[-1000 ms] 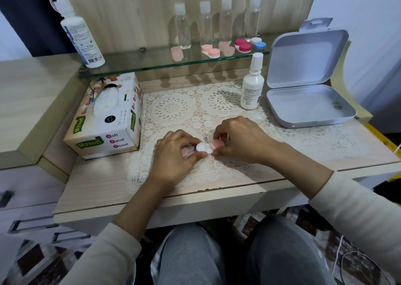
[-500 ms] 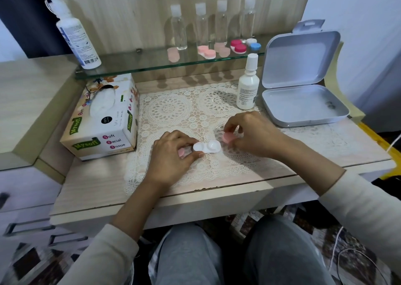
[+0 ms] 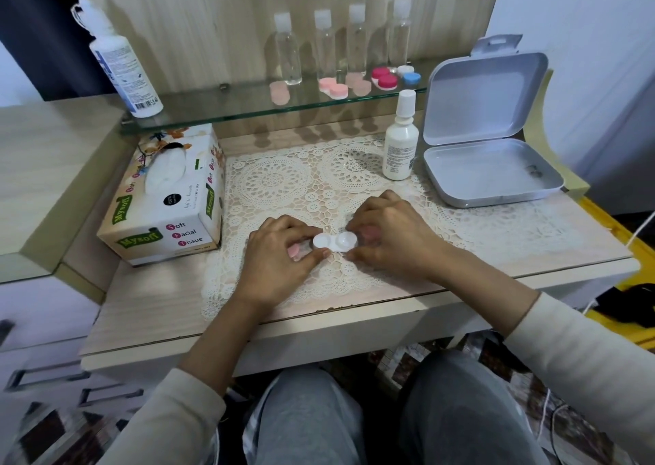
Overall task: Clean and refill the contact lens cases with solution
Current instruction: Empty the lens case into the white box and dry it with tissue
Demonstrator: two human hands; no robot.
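A white double lens case (image 3: 335, 241) with both wells uncapped lies on the lace mat (image 3: 276, 184). My left hand (image 3: 283, 255) pinches its left end between thumb and forefinger, and a pink cap (image 3: 295, 251) shows under the curled fingers. My right hand (image 3: 390, 234) touches the case's right end and holds the other pink cap (image 3: 369, 232) inside its curled fingers. A small white solution bottle (image 3: 400, 142) stands upright behind the hands. Further lens cases, pink (image 3: 333, 88), red (image 3: 384, 77) and blue-and-white (image 3: 409, 75), sit on the glass shelf (image 3: 212, 106).
A tissue box (image 3: 170, 199) stands left of the mat. An open grey hinged box (image 3: 489, 167) lies at the right. A large white bottle (image 3: 122, 71) and several clear bottles (image 3: 322, 46) stand on the shelf. The desk's front edge runs just below my wrists.
My right hand unscrewed the pink cap from the case's right well, lifted it away, then came back to the case's right end with the cap in its fingers.
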